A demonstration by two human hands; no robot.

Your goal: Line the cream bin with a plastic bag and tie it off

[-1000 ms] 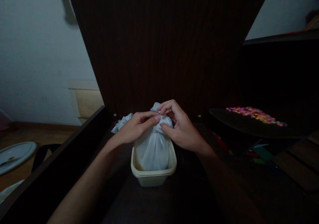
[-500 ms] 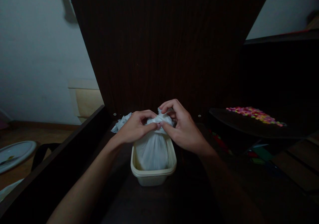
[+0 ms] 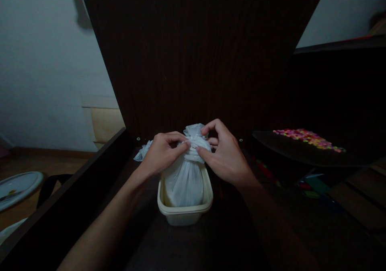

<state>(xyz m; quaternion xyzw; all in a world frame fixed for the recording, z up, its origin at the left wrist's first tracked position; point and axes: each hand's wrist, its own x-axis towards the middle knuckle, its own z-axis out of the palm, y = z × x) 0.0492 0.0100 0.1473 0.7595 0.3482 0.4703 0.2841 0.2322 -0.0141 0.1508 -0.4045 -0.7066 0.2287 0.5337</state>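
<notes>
A white, thin plastic bag [image 3: 188, 184] stands in a cream plastic basket [image 3: 185, 210], its neck gathered and twisted into a knot-like bunch at the top. My left hand [image 3: 163, 152] pinches the left side of that bunch between thumb and fingers. On the right side, my right hand [image 3: 224, 154] has its thumb and index finger against the bunch, the other fingers curled behind it. A loose tuft of the bag sticks up between the hands. What the bag contains cannot be made out.
Another crumpled piece of white plastic [image 3: 143, 151] lies behind my left hand. A tall dark wooden panel [image 3: 193, 62] rises at the back, and a dark side board [image 3: 90, 182] runs along the left. Colourful beads or pieces [image 3: 307, 139] lie on a dark shelf at right.
The tuft at the top of the bag now stands higher and more spread out. My hands have moved slightly apart, and more of the twisted neck shows between them.
</notes>
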